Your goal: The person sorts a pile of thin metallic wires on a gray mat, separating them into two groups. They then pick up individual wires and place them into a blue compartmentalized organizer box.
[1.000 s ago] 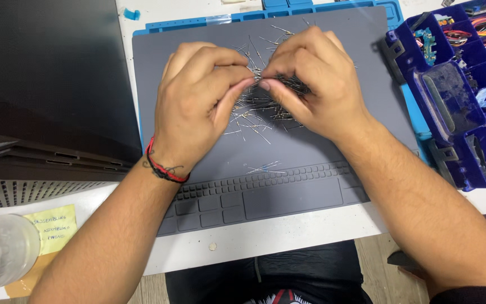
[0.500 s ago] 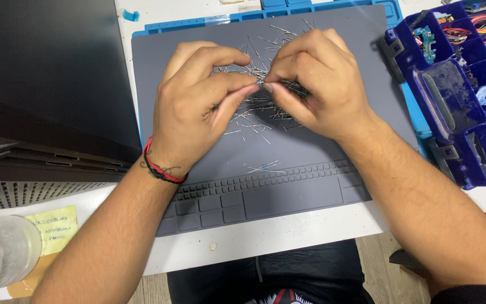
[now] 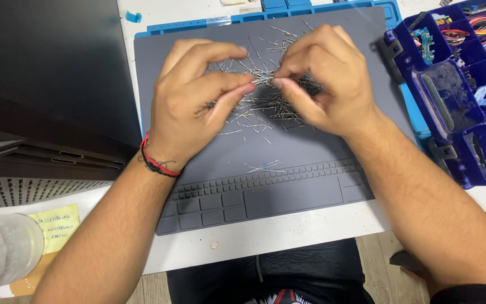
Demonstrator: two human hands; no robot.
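Note:
A heap of small wire-leaded components (image 3: 265,104) lies on a grey work mat (image 3: 288,152). My left hand (image 3: 195,101) and my right hand (image 3: 324,81) meet over the heap, fingertips almost touching. Between thumb and fingers they pinch a small wire-leaded component (image 3: 262,81) from both ends. My right palm also covers a dark bunch of the same parts. A red and black cord bracelet (image 3: 156,160) circles my left wrist. A few separate components (image 3: 265,167) lie nearer to me on the mat.
A blue compartment box (image 3: 457,90) with coloured wires and small parts stands at the right. A dark flat device (image 3: 46,84) fills the left. A clear jar (image 3: 1,253) and a yellow note (image 3: 54,228) sit at the near left. The mat has moulded trays (image 3: 254,197) along its near edge.
Both hands have stayed over the heap. The fingers have shifted slightly, and the fingertips of both hands now pinch together at the middle.

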